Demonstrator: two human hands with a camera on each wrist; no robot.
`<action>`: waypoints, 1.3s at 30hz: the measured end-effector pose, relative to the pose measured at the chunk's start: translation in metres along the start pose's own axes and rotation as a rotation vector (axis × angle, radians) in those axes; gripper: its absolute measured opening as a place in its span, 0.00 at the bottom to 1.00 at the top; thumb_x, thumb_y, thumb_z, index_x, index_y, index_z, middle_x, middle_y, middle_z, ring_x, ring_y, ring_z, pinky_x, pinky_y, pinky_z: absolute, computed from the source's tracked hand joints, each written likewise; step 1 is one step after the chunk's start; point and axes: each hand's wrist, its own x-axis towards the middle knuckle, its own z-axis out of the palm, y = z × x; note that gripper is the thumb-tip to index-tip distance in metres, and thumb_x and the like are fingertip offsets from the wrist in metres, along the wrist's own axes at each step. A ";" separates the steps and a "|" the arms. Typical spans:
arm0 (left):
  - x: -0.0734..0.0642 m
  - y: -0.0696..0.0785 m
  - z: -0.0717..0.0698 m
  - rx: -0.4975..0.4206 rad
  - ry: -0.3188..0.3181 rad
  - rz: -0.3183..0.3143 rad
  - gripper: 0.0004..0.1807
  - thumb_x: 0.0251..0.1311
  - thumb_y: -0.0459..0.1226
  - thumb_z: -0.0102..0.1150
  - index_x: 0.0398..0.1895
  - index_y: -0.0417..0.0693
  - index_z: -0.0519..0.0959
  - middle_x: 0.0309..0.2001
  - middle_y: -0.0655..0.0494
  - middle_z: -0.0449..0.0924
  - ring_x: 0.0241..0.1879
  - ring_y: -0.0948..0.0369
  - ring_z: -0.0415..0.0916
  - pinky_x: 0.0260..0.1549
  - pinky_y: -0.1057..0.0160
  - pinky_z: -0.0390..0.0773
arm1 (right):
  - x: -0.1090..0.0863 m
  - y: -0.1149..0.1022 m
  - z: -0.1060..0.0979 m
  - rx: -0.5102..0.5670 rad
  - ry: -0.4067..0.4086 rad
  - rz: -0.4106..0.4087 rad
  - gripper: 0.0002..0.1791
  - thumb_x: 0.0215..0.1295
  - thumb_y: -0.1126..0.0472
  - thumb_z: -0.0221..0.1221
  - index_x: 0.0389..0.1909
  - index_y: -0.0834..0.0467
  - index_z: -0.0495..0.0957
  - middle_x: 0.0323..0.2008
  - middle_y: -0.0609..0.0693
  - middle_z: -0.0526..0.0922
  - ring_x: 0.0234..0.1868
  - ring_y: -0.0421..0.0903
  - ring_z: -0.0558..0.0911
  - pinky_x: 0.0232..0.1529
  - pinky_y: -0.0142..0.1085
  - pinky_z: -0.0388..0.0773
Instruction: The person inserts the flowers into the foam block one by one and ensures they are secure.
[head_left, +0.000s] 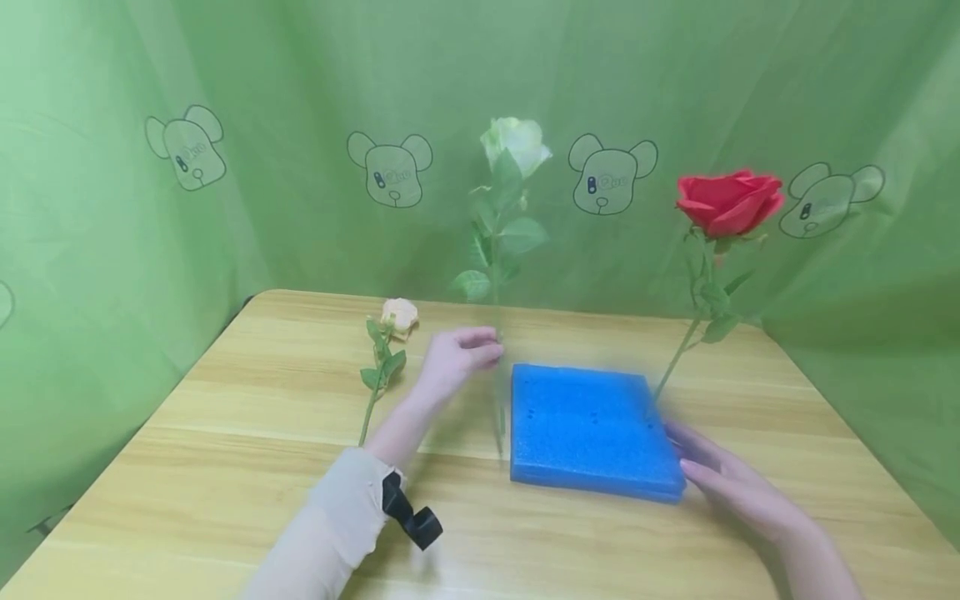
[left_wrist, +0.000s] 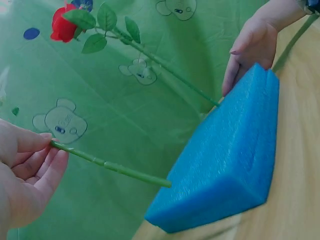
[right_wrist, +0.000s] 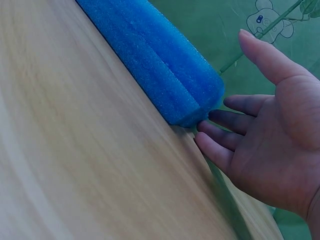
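1. At the far left of the desk (head_left: 247, 392), a pale pink rose (head_left: 392, 364) lay flat, held by neither hand.
2. Next to it, the left hand (head_left: 463, 354) pinched the stem of the white rose (head_left: 504, 179) between thumb and fingers, flower up. The stem's lower end hung just beside the left edge of the blue foam block (head_left: 577, 450).
3. The block sat on the desk with small holes (head_left: 594, 417) in its top. The step in hand appeared to be setting the white rose into it; the next move seemed to call for shifting the stem rightward over the foam, lining it up and pressing it down.
4. The red rose (head_left: 729, 204) already stood in the block's right side, leaning right.
5. The right hand (head_left: 723, 475) was wide, gripping nothing, its fingers at the block's right side, perhaps to steady it; I could not tell whether they touched.
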 end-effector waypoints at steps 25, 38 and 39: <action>0.023 0.017 0.065 0.056 -0.058 0.089 0.14 0.53 0.31 0.64 0.44 0.37 0.81 0.43 0.47 0.82 0.32 0.58 0.82 0.37 0.68 0.80 | -0.001 0.002 0.001 -0.038 0.014 0.036 0.29 0.73 0.63 0.40 0.70 0.66 0.42 0.69 0.67 0.44 0.57 0.18 0.57 0.61 0.58 0.45; 0.024 0.013 0.093 0.125 -0.072 0.122 0.11 0.53 0.32 0.64 0.41 0.39 0.82 0.39 0.48 0.84 0.32 0.62 0.82 0.34 0.72 0.80 | -0.002 0.001 0.001 -0.020 0.021 0.033 0.29 0.73 0.62 0.40 0.70 0.65 0.43 0.70 0.67 0.44 0.57 0.19 0.57 0.52 0.16 0.54; 0.024 0.012 0.094 0.125 -0.072 0.123 0.11 0.53 0.31 0.64 0.41 0.39 0.82 0.39 0.48 0.84 0.32 0.62 0.82 0.34 0.72 0.80 | -0.001 0.001 0.001 -0.022 0.024 0.039 0.29 0.73 0.62 0.41 0.71 0.64 0.44 0.70 0.66 0.44 0.57 0.19 0.57 0.52 0.17 0.54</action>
